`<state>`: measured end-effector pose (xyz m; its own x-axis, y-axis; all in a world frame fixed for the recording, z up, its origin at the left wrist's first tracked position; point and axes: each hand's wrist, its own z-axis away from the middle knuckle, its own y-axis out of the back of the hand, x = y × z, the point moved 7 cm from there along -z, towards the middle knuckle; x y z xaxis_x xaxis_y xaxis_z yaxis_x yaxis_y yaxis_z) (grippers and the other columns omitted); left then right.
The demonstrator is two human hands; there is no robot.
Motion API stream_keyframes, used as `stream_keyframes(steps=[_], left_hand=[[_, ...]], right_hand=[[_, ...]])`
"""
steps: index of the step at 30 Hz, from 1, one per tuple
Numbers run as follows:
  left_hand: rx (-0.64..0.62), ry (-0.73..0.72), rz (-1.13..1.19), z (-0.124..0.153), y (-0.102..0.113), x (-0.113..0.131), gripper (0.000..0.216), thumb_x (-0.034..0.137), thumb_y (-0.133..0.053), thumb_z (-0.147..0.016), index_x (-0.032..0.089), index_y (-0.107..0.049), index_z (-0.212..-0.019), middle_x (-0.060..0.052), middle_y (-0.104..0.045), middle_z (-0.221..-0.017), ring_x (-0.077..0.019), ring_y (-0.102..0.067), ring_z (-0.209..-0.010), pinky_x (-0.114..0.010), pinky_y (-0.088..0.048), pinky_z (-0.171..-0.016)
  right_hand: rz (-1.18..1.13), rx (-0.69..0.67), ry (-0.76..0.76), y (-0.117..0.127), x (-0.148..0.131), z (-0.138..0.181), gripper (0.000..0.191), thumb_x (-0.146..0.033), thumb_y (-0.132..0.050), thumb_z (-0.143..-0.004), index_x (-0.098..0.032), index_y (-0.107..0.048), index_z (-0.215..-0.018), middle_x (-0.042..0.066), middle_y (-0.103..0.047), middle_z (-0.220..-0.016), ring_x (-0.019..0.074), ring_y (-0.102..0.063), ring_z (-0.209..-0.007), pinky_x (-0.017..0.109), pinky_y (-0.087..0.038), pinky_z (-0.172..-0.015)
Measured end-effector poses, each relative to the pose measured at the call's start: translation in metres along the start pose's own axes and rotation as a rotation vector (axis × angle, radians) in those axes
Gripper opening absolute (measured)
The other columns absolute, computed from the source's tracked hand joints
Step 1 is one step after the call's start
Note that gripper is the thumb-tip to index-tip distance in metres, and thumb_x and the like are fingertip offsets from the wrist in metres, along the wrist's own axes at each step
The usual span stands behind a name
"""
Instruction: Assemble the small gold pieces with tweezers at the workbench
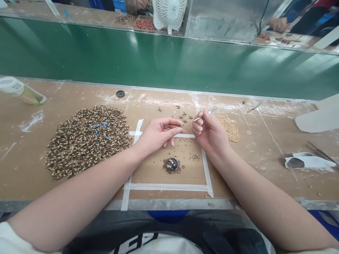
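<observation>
My left hand (165,132) pinches a tiny brass-and-dark part (181,126) between thumb and fingertips, above the upper edge of a taped rectangle. To its right, my right hand (210,132) is closed on a slim metal tool (213,110) with a flat, shiny end; its narrow tip points left toward the part. Several loose parts (183,115) of similar look lie just beyond the hands. Below them, inside the tape, sits a small round black dish (172,164) with dark wet contents and pale bits, ringed by brown stains. One more part (195,157) lies right of the dish.
A big heap of small parts (87,141) with blue bits spreads at left; tan pellets (228,128) lie beside my right hand. Around are a black lid (120,94), a clear bottle (22,91), dark tweezers (320,151) on white paper and a fan (170,14). A co-worker's hands (140,5) show beyond the green strip.
</observation>
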<state>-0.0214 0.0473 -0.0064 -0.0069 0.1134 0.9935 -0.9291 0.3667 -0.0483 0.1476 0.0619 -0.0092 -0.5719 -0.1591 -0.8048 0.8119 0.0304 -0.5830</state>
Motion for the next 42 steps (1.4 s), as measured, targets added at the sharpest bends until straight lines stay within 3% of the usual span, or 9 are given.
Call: stream_keyframes(steps=[5,9,11,14,18,20,25,36,42], left_hand=[[0.008,-0.028,-0.033,0.002,0.003,0.002,0.021,0.028,-0.074,-0.096,0.017,-0.079,-0.114,0.0,-0.071,-0.065,-0.0054,-0.054,-0.045,-0.016,-0.041,-0.043],[-0.004,-0.032,0.008,0.0,0.001,0.003,0.019,0.03,-0.072,-0.098,0.016,-0.074,-0.109,-0.01,-0.081,-0.108,-0.0106,-0.073,-0.062,-0.017,-0.046,-0.043],[-0.015,-0.002,0.02,0.0,0.0,0.002,0.018,0.029,-0.07,-0.098,0.015,-0.072,-0.109,-0.013,-0.079,-0.118,-0.0115,-0.074,-0.063,-0.018,-0.047,-0.043],[-0.018,0.007,-0.036,0.002,-0.001,0.004,0.017,0.027,-0.07,-0.098,0.016,-0.074,-0.11,-0.008,-0.081,-0.094,-0.0081,-0.066,-0.052,-0.018,-0.046,-0.043],[-0.059,0.009,-0.172,0.007,-0.005,0.003,0.025,0.031,-0.07,-0.1,0.019,-0.077,-0.121,0.001,-0.068,-0.059,-0.0088,-0.061,-0.049,-0.018,-0.046,-0.047],[-0.068,0.011,-0.191,0.008,-0.006,0.0,0.029,0.031,-0.071,-0.099,0.02,-0.075,-0.126,0.0,-0.071,-0.065,-0.0102,-0.065,-0.053,-0.019,-0.048,-0.048],[-0.059,0.007,-0.164,0.005,-0.007,-0.003,0.036,0.03,-0.075,-0.096,0.024,-0.067,-0.13,-0.006,-0.079,-0.106,-0.0106,-0.071,-0.058,-0.02,-0.05,-0.046],[-0.009,0.095,-0.142,0.005,-0.008,-0.001,0.033,0.024,-0.074,-0.095,0.024,-0.059,-0.124,-0.004,-0.078,-0.094,-0.0119,-0.071,-0.056,-0.021,-0.051,-0.047],[-0.019,0.067,-0.152,0.005,-0.008,-0.001,0.036,0.027,-0.076,-0.094,0.025,-0.057,-0.124,-0.004,-0.078,-0.096,-0.0122,-0.072,-0.058,-0.022,-0.052,-0.049]], right_hand=[[0.007,0.016,0.027,0.003,-0.002,-0.002,0.04,-0.044,-0.097,-0.071,-0.021,-0.065,-0.081,-0.007,-0.049,-0.064,0.0051,-0.048,-0.053,0.018,-0.041,-0.049],[0.083,0.0,0.089,0.003,-0.006,-0.002,0.037,-0.047,-0.091,-0.077,-0.021,-0.065,-0.081,-0.006,-0.05,-0.064,0.0061,-0.049,-0.053,0.02,-0.042,-0.05],[0.157,-0.002,0.132,0.003,-0.008,-0.001,0.034,-0.049,-0.086,-0.084,-0.022,-0.065,-0.081,-0.005,-0.051,-0.065,0.0075,-0.05,-0.053,0.022,-0.043,-0.05],[0.29,-0.006,0.206,0.0,-0.014,0.004,0.035,-0.053,-0.079,-0.091,-0.022,-0.065,-0.08,-0.004,-0.053,-0.064,0.0091,-0.053,-0.052,0.025,-0.043,-0.051],[0.546,-0.024,0.318,-0.009,-0.021,0.014,0.037,-0.054,-0.072,-0.098,-0.021,-0.068,-0.081,-0.002,-0.059,-0.064,0.01,-0.056,-0.05,0.027,-0.045,-0.051],[0.668,-0.041,0.362,-0.015,-0.023,0.018,0.039,-0.054,-0.069,-0.1,-0.021,-0.069,-0.08,-0.002,-0.061,-0.063,0.0098,-0.056,-0.05,0.027,-0.046,-0.052],[0.796,-0.045,0.392,-0.019,-0.022,0.02,0.042,-0.055,-0.066,-0.102,-0.019,-0.069,-0.079,-0.003,-0.059,-0.06,0.0087,-0.054,-0.05,0.026,-0.045,-0.053],[0.803,-0.051,0.368,-0.018,-0.018,0.018,0.047,-0.064,-0.067,-0.098,-0.021,-0.07,-0.078,-0.002,-0.061,-0.061,0.0098,-0.055,-0.05,0.027,-0.045,-0.052],[0.823,-0.061,0.382,-0.018,-0.018,0.018,0.041,-0.054,-0.066,-0.103,-0.021,-0.071,-0.08,-0.002,-0.061,-0.062,0.0094,-0.056,-0.05,0.027,-0.045,-0.053]])
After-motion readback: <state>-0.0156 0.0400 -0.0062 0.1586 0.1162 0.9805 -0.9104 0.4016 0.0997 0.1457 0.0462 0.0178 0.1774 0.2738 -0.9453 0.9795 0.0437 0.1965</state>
